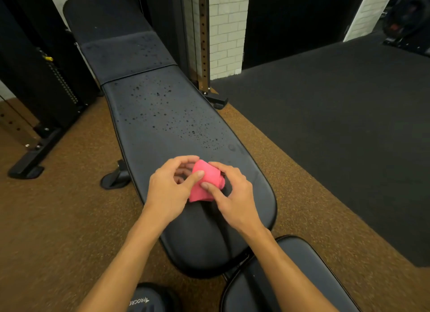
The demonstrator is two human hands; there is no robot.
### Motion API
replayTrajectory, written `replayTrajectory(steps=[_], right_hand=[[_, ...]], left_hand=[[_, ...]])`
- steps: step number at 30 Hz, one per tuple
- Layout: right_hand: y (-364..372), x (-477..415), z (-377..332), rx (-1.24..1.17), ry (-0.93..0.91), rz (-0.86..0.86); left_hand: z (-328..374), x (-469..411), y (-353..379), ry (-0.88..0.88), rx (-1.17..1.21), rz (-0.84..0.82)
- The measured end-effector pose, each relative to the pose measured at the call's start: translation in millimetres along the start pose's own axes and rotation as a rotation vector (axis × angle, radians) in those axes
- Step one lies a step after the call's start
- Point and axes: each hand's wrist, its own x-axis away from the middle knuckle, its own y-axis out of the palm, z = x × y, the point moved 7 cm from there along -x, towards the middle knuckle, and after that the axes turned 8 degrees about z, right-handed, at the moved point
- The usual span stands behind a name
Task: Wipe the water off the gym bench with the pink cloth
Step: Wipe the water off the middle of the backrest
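The cloth (206, 181) was pinched by both hands, left (171, 186) and right (235, 195). It looked soft and light (easily bunched), best held in the middle over the wet bench (167, 116).

Bare forearms (130, 249), no sleeves

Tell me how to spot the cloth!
Find the long black gym bench in the middle, dotted with water drops. At its near end, the left hand and right hand hold the bunched pink cloth, the only bright pink thing there.
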Motion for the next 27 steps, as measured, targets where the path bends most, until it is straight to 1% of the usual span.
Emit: replayTrajectory(steps=[2, 4, 5, 7, 9, 11, 13, 15, 18, 21, 24, 27], right_hand=[[-3, -3, 0, -0.067, 0.059, -0.001], [-4, -6, 4, -0.131, 0.133, -0.015], [-4, -7, 5, -0.145, 0.157, -0.022], [-3, -8, 11, -0.153, 0.192, -0.026], [1, -9, 19, -0.132, 0.219, -0.011], [4, -8, 28, -0.061, 0.238, 0.023], [8, -8, 32, 0.063, 0.205, 0.064], [12, -7, 27, 0.175, 0.109, 0.115], [17, -4, 16, 0.219, 0.022, 0.155], [34, 2, 11, 0.269, -0.016, 0.09], [55, 7, 11, 0.404, -0.086, 0.018], [58, 4, 17, 0.499, -0.145, 0.029]], left_hand=[[3, -1, -2, 0.083, -0.104, -0.019], [1, -4, -1, 0.122, -0.16, -0.06], [-1, -6, 1, 0.119, -0.144, -0.092], [-7, -10, 10, 0.043, -0.051, -0.137], [-13, -13, 18, -0.02, -0.053, -0.103], [-19, -17, 25, -0.035, -0.141, -0.045], [-24, -18, 30, -0.033, -0.234, -0.018], [-27, -20, 31, 0.005, -0.291, 0.01], [-27, -21, 27, 0.092, -0.358, 0.053], [-28, -24, 14, 0.152, -0.413, 0.093], [-22, -33, -1, 0.297, -0.589, 0.191], [-24, -59, -13, 0.425, -0.744, 0.258]])
